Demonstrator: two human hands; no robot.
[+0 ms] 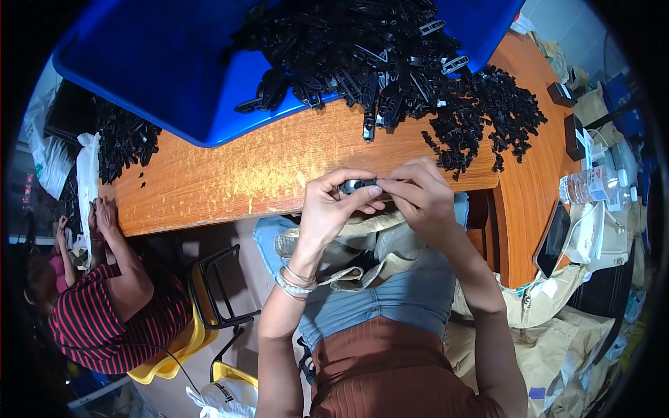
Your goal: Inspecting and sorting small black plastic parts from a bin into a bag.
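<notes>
Close to the table's front edge, my left hand (325, 204) pinches a small black plastic part (354, 185) with a shiny grey face between thumb and fingers. My right hand (422, 196) meets it there, its thumb and forefinger pressed together at the part's right end. Whatever lies between those right fingertips is too small and covered to make out. Beyond my hands, a heap of long black plastic parts (341, 52) spills out of a blue bin (157, 111) onto the wood. Right of that heap lies a spread of tiny black pieces (516, 111).
An open beige cloth bag (390, 240) rests on my lap below the table (230, 177). At right are a phone (553, 238) and a plastic bottle (582, 187). Another person in a striped top (132, 313) sits at left, near more black parts (125, 143) and a black-framed chair (216, 289).
</notes>
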